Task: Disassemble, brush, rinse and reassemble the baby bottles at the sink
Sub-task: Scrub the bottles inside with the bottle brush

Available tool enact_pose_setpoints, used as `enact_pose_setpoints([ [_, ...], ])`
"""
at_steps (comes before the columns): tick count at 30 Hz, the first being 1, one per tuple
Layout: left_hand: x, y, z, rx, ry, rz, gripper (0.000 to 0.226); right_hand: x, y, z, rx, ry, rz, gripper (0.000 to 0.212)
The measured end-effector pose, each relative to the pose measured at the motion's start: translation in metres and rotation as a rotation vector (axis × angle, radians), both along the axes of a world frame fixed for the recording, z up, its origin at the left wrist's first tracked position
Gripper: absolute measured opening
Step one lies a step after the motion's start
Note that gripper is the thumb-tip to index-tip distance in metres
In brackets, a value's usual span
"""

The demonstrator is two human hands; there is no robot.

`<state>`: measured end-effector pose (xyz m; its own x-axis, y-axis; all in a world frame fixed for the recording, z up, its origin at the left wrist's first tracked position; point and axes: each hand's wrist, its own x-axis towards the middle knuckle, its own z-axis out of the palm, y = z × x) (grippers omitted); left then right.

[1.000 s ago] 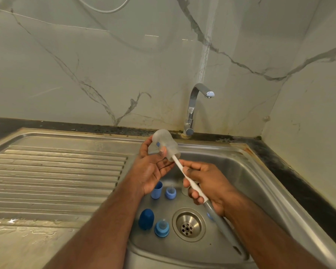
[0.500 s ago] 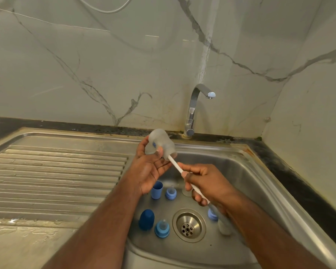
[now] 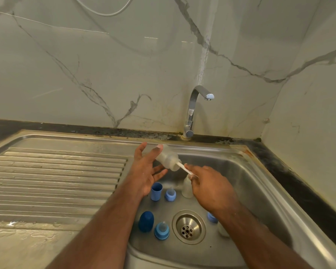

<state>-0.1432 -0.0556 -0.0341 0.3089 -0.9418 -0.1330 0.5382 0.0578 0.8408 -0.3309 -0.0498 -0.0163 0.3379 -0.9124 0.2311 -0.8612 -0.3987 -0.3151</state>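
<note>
Head view shows a person at a steel sink (image 3: 260, 191), both bare forearms reaching in over the basin. The left hand (image 3: 145, 169) holds a frosted baby bottle (image 3: 168, 159) above the basin, tilted with its mouth toward the right; the thumb lies over the bottle's far end and the other fingers are spread fairly straight beneath it, so the grip looks loose. The right hand (image 3: 208, 186) pinches the white handle of a bottle brush (image 3: 183, 168), whose head sits inside the bottle's mouth. Down on the basin floor stand a light blue cap (image 3: 156, 191), a blue collar with a teat (image 3: 170, 195) and a second frosted bottle (image 3: 187, 188), partly hidden by the right hand. Nearer the drain (image 3: 188, 227) are a dark blue cap (image 3: 146, 221) and another collar with a teat (image 3: 161, 230). A chrome tap (image 3: 192, 111) rises behind the basin, and the ribbed draining board (image 3: 56, 181) lies to the left.
</note>
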Motion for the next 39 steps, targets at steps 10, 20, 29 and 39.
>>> enact_pose_setpoints([
  [10,0.000,-0.003,-0.002,-0.123,0.001,0.040,0.057,0.016,0.007,-0.006,0.372,-0.528,0.033,0.038],
  [20,0.003,-0.003,0.000,-0.188,0.181,-0.054,0.058,0.019,0.007,0.000,0.617,-0.825,0.104,0.038],
  [29,0.005,-0.003,-0.001,-0.201,0.234,-0.063,0.063,0.025,0.009,0.003,0.376,-0.619,0.070,0.039],
  [39,0.005,-0.001,0.002,-0.197,0.247,-0.020,0.062,0.017,0.010,0.007,-0.066,0.088,0.089,0.057],
])
